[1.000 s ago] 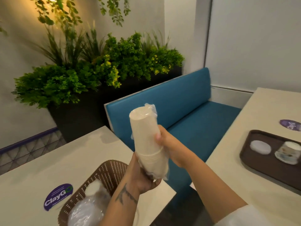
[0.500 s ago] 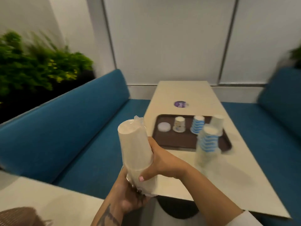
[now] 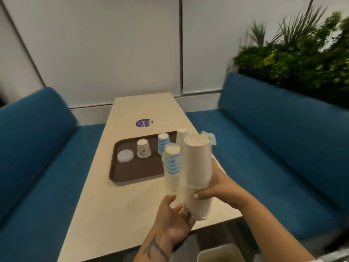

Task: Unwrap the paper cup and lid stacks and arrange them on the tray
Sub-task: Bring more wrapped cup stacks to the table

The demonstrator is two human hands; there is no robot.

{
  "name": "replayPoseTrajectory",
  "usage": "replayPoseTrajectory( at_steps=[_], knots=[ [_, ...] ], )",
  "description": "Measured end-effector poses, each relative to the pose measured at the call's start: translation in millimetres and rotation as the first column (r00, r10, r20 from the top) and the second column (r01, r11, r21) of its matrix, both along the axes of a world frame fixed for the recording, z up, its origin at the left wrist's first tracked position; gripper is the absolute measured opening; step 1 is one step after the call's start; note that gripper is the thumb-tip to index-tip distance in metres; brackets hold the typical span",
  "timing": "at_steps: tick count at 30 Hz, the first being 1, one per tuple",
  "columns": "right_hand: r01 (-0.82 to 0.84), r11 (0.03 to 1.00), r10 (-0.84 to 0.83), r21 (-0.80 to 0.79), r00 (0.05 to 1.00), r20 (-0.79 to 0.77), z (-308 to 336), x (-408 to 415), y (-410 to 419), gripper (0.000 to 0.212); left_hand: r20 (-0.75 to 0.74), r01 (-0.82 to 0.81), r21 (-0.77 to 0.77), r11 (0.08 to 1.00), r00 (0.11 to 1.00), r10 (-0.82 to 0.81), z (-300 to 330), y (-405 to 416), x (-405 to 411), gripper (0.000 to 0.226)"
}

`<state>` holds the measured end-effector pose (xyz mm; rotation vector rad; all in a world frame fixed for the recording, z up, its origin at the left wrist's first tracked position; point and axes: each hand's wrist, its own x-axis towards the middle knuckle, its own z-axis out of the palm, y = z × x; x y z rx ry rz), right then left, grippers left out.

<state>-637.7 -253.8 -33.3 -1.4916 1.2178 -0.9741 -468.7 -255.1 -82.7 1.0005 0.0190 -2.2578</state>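
Swung round since a second ago, the view now faces the table squarely, and the planter that filled the left then sits at 2 o'clock now; the wrapped stack has travelled with both hands over the table's near end. Right hand curls round the middle of the plain cup stack, thumb across its front. Left hand sits below at 7 o'clock from it, fingers bent around the plastic wrap at the stack's lower end; how firmly it pinches the film is blurred. Knotted wrap pokes out at the stack's top, toward 1 o'clock. Just left of the held stack stands a wrapped blue-striped stack on the table, at the tray's near right corner. Beyond, at 11 o'clock from the hands, the brown tray carries a white lid stack at its left, then a patterned cup, a blue-striped cup and a plain white cup, all upside down. Farther up the table lies a purple sticker. Blue benches flank both sides.
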Motion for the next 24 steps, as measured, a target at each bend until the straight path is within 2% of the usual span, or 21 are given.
replayPoseTrajectory(
  at_steps=[4,8,14,20,22,24],
  knots=[
    [0.063,0.997,-0.063,0.039,0.998,0.009,-9.0,-46.3,-16.5,0.093,0.048,-0.068,0.056,0.996,0.997,0.065,-1.6,-16.9,-52.7,0.034],
    [0.075,0.993,-0.076,0.088,0.997,0.012,-23.1,-75.9,-42.7,0.098,0.162,-0.107,0.066,0.992,0.982,0.095,-4.7,-36.5,-91.2,0.015],
    [0.037,0.993,-0.05,0.115,0.992,0.114,-50.0,-93.5,-87.0,0.098,0.255,-0.26,-0.034,0.965,0.931,0.26,-14.0,-62.7,-122.1,0.023],
    [-0.029,0.99,0.01,0.135,0.99,0.142,-73.6,-93.5,-120.6,0.092,0.288,-0.338,-0.091,0.937,0.892,0.35,-19.5,-75.9,-136.9,0.023],
    [-0.033,0.99,0.01,0.136,0.987,0.162,-79.7,-93.6,-129.2,0.092,0.309,-0.361,-0.112,0.926,0.873,0.378,-19.1,-80.2,-141.0,0.017],
    [-0.043,0.99,0.018,0.133,0.983,0.181,-83.8,-93.0,-136.3,0.093,0.342,-0.356,-0.133,0.925,0.859,0.38,-26.6,-85.9,-142.1,0.021]
  ],
)
